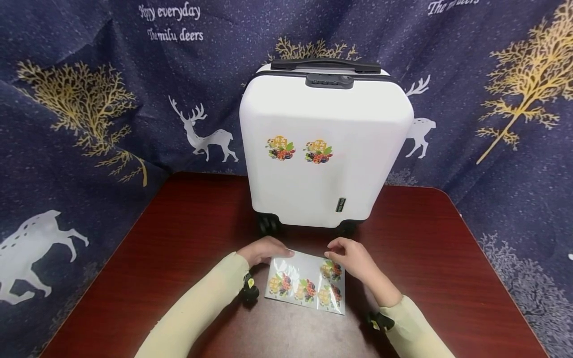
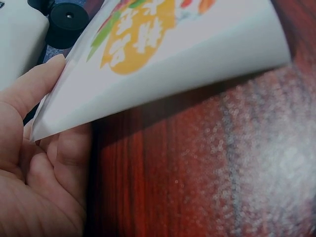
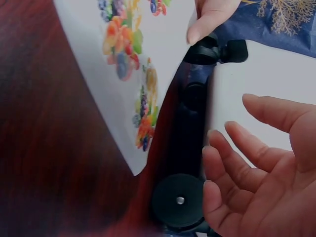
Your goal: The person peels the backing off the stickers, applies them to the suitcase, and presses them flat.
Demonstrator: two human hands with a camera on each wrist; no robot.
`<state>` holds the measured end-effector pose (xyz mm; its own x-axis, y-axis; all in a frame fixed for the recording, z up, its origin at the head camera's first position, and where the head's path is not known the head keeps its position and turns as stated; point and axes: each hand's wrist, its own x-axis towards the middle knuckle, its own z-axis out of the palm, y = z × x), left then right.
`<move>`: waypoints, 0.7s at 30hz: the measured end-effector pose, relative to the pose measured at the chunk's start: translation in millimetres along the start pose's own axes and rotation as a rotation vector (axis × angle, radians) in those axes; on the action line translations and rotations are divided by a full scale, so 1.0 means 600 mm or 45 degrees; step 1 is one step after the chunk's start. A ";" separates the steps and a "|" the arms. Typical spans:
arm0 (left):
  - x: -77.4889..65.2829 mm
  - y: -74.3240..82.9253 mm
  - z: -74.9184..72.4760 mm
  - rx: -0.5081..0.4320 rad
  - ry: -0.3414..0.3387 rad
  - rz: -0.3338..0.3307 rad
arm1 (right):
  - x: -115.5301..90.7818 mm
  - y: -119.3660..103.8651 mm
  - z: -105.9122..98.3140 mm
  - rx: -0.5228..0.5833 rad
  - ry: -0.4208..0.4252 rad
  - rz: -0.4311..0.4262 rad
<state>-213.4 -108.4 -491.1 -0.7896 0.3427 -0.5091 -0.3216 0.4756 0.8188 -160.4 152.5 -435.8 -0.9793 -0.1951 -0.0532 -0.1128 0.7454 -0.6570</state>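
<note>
A white sticker sheet (image 1: 309, 264) with several colourful fruit stickers (image 1: 305, 290) is tilted up off the table in front of the suitcase. My left hand (image 1: 263, 250) pinches its upper left part, thumb on the printed face and fingers behind, as the left wrist view of the hand (image 2: 44, 163) and sheet (image 2: 217, 74) shows. Near the sheet's upper right corner is my right hand (image 1: 353, 258). In the right wrist view its fingers (image 3: 247, 143) are loosely curved, holding nothing and apart from the sheet (image 3: 121, 111).
Behind the sheet a white suitcase (image 1: 358, 174) stands upright on black wheels (image 1: 267, 223). Two matching fruit stickers, left (image 1: 281, 148) and right (image 1: 319, 151), are on its front. The dark red table (image 1: 192, 219) backs onto a navy patterned cloth (image 1: 147, 74).
</note>
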 end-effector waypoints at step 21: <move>-0.002 0.001 0.000 -0.014 0.002 0.004 | 0.017 0.025 0.006 -0.004 -0.242 -0.008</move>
<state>-212.8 -108.3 -490.1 -0.7914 0.3428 -0.5061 -0.3249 0.4654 0.8233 -171.2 159.6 -448.7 -0.9294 -0.3163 -0.1903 -0.1195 0.7455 -0.6557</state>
